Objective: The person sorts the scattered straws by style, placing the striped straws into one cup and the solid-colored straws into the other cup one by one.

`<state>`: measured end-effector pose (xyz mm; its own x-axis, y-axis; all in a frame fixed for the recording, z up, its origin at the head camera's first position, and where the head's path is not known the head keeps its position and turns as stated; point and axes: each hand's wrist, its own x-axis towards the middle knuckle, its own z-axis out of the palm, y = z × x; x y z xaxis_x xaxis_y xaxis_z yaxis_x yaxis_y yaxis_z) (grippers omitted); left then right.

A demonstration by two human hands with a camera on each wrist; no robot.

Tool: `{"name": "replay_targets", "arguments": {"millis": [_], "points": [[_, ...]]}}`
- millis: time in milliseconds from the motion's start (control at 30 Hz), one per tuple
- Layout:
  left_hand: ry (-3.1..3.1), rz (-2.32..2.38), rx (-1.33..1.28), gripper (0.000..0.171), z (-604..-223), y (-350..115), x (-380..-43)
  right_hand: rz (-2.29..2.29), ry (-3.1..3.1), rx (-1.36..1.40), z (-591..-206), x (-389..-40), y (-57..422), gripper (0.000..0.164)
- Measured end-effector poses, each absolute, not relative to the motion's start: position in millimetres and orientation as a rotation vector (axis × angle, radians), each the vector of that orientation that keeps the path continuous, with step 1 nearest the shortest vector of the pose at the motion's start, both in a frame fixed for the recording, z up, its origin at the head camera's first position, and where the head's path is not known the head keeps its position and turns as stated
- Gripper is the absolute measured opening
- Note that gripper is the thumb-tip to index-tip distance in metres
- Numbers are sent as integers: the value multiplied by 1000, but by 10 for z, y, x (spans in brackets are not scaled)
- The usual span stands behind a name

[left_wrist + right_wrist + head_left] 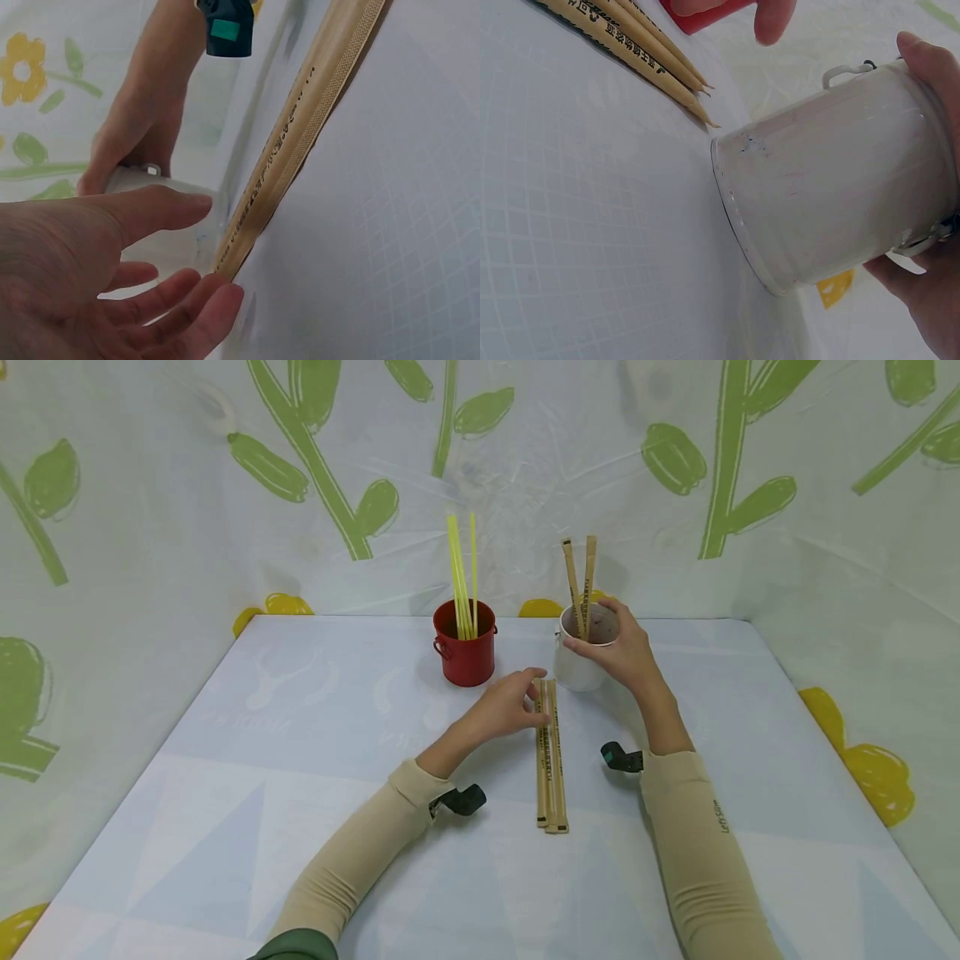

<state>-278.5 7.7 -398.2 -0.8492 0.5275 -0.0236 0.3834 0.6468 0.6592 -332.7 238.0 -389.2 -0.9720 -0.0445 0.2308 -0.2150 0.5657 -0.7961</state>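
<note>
My right hand [630, 652] grips the white bucket [576, 670] at its rim, thumb on the near side and fingers across the far side. Two brown paper-wrapped sticks [588, 578] lean upright inside that bucket. On the table in front of it lie three more wrapped sticks [559, 777], side by side, with dark printing on the paper. My left hand [510, 703] is at their far ends, its thumb and fingers spread apart. In the left wrist view its fingertips [225, 300] come right beside the end of one wrapped stick [281, 142]. No stick shows between them.
A red bucket [468, 665] holding several thin yellow sticks [458, 577] stands left of the white one. Behind the table edge rises a pale sheet [547, 468] printed with green leaves. Small black wrist cameras [467, 800] jut inward from both sleeves.
</note>
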Motion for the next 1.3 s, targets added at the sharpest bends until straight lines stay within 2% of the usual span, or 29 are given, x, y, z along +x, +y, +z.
{"name": "replay_targets", "arguments": {"millis": [700,967,1200,1300], "points": [[2565,933,695,72,-4018,80,-2769,1357,-2621,211,-3888,-3323,2383,99],[2573,832,619,77,-3977,62,-2790,1368,-2618,212,-3882,-3323,2386,99],[2616,716,548,28,-3931,36,-2776,1349,-2635,198,-3878,-3318,2380,100],[2633,709,521,27,-3911,30,-2762,1349,-2636,198,-3880,-3321,2379,100]]}}
